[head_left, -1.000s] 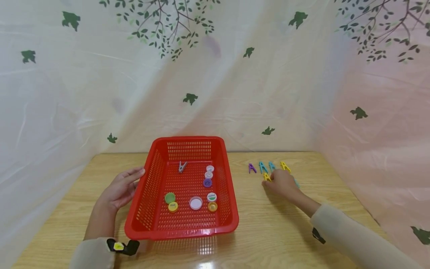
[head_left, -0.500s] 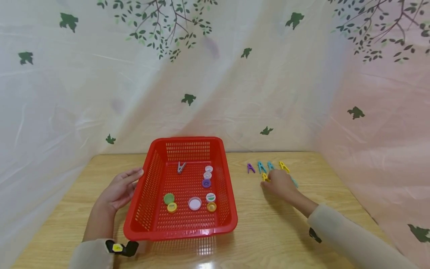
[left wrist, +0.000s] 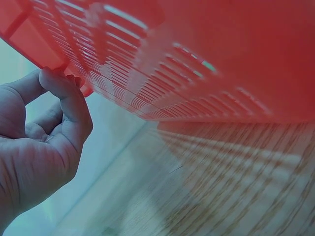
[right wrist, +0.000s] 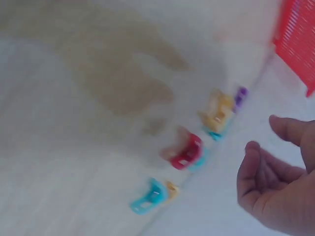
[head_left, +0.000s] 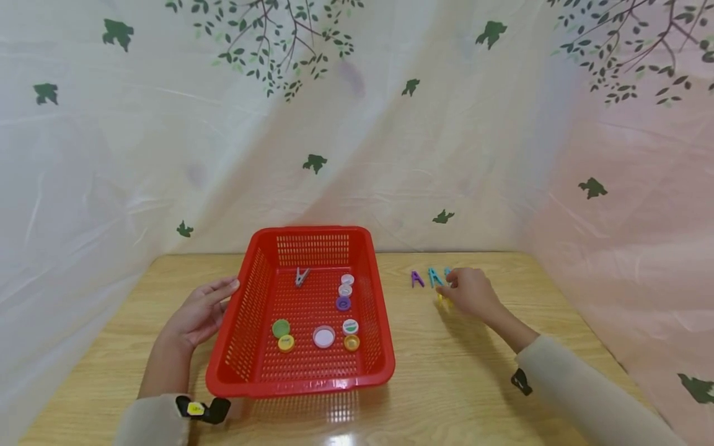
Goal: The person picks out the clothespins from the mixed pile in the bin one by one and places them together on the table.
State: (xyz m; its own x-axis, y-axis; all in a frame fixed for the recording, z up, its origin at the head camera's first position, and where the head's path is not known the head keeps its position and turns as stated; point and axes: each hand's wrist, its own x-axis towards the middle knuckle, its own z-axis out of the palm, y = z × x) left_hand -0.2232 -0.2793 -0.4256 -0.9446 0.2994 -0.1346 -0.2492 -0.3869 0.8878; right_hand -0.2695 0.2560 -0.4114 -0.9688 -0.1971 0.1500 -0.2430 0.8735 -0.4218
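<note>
My left hand holds the left rim of a red plastic basket; in the left wrist view its fingertips pinch the rim. On the table right of the basket, my right hand hovers over small plastic clothespins, thumb and fingers apart with nothing between them. A purple clothespin, a blue clothespin and part of a yellow clothespin show beside that hand, which covers others. The right wrist view, somewhat blurred, also reveals a red clothespin and a teal clothespin.
Inside the basket lie a grey clothespin, a green cap, a yellow cap, a white lid, a purple cap and several others. A pale leaf-printed sheet hangs behind the wooden table.
My right hand has lifted off the clothespins and its fingers have spread apart; it now hides the far yellow one. The left hand and basket stay put.
</note>
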